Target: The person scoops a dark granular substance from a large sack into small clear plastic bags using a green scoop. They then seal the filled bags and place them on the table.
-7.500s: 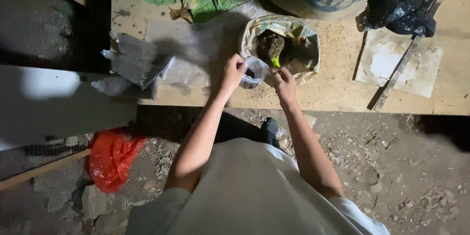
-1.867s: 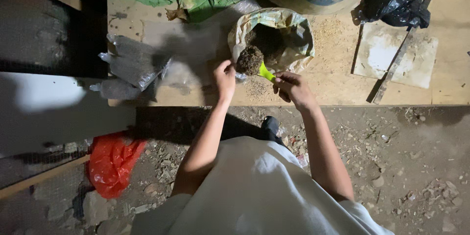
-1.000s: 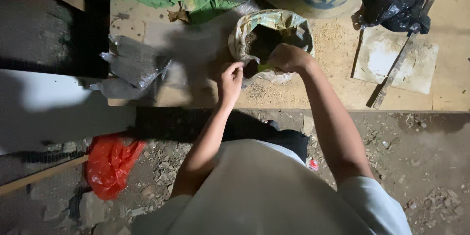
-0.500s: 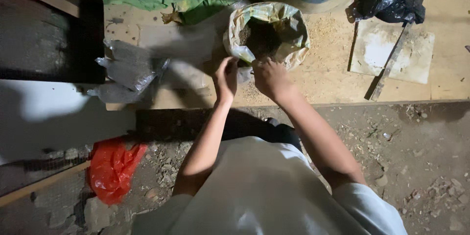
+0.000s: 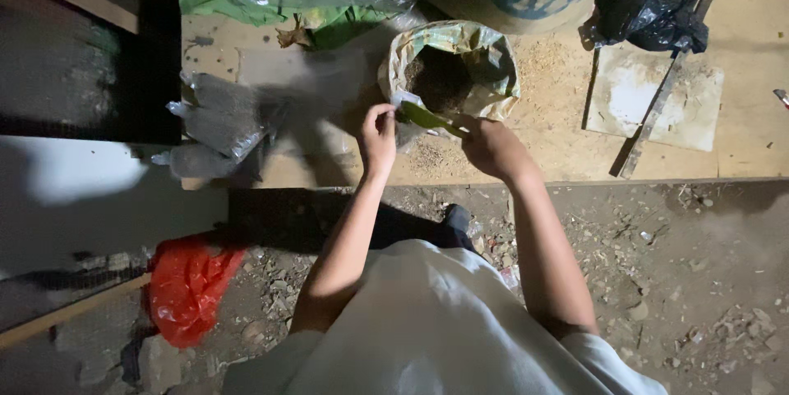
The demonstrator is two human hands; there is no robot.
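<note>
Head view, upper centre: my R hand (image 5: 486, 147) grips green scoop (image 5: 427, 118) by the handle. Scoop long axis runs up-left from R fingers, tip at the near rim of soil bag (image 5: 450, 70). L hand (image 5: 377, 132) pinches small clear bag (image 5: 404, 106) just beside scoop tip. Soil lies straight up-frame, R hand nearer.

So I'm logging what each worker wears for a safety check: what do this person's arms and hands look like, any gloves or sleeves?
No gloves: the left hand and right hand are bare, with no rings, watch or bands visible. Both forearms are uncovered up past the elbows. The person wears a pale, whitish short-sleeved shirt, and its sleeves end near the shoulders. The dim light hides finer detail.
</note>
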